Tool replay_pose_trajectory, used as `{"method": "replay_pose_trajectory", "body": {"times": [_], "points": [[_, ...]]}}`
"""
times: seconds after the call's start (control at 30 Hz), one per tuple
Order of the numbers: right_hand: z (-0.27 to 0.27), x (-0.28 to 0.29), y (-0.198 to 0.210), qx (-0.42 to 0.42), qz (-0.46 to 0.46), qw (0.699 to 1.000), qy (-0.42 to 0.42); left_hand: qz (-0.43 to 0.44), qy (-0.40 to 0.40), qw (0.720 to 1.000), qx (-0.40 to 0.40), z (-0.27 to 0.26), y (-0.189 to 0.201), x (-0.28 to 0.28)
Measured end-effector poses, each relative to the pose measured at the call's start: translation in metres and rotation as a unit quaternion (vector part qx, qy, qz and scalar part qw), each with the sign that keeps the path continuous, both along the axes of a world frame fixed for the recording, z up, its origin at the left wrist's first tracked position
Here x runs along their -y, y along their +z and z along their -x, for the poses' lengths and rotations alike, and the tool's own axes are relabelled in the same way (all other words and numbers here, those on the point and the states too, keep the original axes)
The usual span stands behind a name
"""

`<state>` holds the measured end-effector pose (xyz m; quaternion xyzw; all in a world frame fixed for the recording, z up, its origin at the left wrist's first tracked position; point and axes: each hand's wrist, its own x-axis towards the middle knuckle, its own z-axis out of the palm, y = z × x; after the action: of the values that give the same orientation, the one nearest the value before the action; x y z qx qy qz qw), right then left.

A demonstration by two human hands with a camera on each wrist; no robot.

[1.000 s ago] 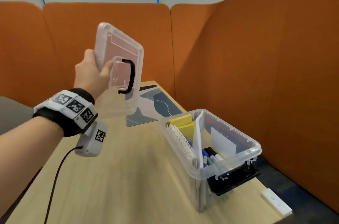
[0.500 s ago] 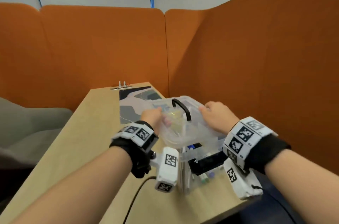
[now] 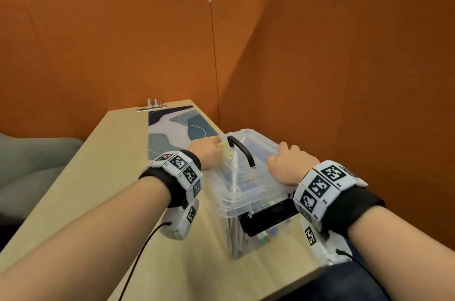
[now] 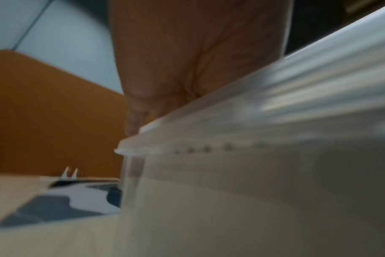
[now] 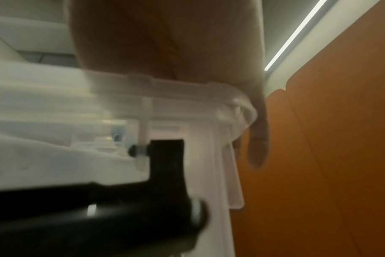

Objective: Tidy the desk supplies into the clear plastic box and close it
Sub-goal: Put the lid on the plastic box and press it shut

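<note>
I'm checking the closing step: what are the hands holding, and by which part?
The clear lid, set on the box: the left hand grips its left edge, the right hand its right edge, with fingers over the rim.

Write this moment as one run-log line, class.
stage: closing | lid: on clear box | left hand: holds lid's left edge | right hand: holds lid's right edge
</note>
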<state>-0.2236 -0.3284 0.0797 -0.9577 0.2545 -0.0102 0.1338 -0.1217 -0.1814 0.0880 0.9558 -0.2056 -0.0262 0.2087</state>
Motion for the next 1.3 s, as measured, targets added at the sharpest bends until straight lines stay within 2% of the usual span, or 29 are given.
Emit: {"method": "replay_pose_trajectory", "body": {"times": [0.1, 0.2, 0.27, 0.33, 0.43, 0.53, 0.6, 0.73, 0.83, 0.93, 1.0, 1.07, 1.13, 1.3], "points": [[-0.003, 0.004, -0.001, 0.010, -0.001, 1.000, 0.024, -0.078, -0.019, 0.996, 0.037, -0.010, 0.003, 0.000], [-0.007, 0.003, -0.008, 0.111, -0.004, 0.993, 0.038, -0.162, 0.031, 0.983, 0.085, -0.018, 0.006, -0.008], [-0.010, -0.002, -0.011, 0.195, 0.006, 0.980, 0.030, -0.183, 0.061, 0.976, 0.101, -0.021, 0.004, -0.020], [-0.014, -0.013, -0.012, 0.226, 0.016, 0.973, 0.049, -0.182, 0.085, 0.974, 0.103, -0.023, 0.000, -0.035], [-0.022, -0.031, -0.011, 0.206, -0.041, 0.975, 0.069, -0.211, 0.114, 0.965, 0.106, -0.024, 0.000, -0.061], [-0.037, -0.051, -0.011, 0.143, -0.178, 0.973, 0.029, -0.242, 0.131, 0.957, 0.097, -0.022, 0.004, -0.089], [-0.047, -0.062, -0.012, 0.095, -0.264, 0.960, 0.004, -0.242, 0.137, 0.956, 0.088, -0.021, 0.004, -0.107], [-0.057, -0.071, -0.012, 0.026, -0.349, 0.936, 0.041, -0.215, 0.156, 0.960, 0.085, -0.015, 0.001, -0.142], [-0.061, -0.075, -0.013, 0.032, -0.396, 0.916, 0.053, -0.185, 0.175, 0.957, 0.136, -0.008, -0.004, -0.160], [-0.066, -0.083, -0.010, 0.053, -0.394, 0.917, 0.041, -0.064, 0.231, 0.958, 0.160, -0.010, -0.012, -0.176], [-0.067, -0.088, -0.004, 0.058, -0.370, 0.926, 0.047, 0.020, 0.252, 0.962, 0.105, -0.015, -0.018, -0.182], [-0.067, -0.090, 0.001, 0.052, -0.339, 0.937, 0.061, 0.082, 0.256, 0.963, 0.007, -0.016, -0.020, -0.184], [-0.069, -0.091, 0.006, 0.050, -0.292, 0.952, 0.081, 0.092, 0.256, 0.960, -0.065, -0.016, -0.019, -0.181], [-0.082, -0.106, 0.008, 0.068, -0.219, 0.969, 0.089, 0.076, 0.254, 0.960, -0.091, -0.017, -0.015, -0.177]]}}
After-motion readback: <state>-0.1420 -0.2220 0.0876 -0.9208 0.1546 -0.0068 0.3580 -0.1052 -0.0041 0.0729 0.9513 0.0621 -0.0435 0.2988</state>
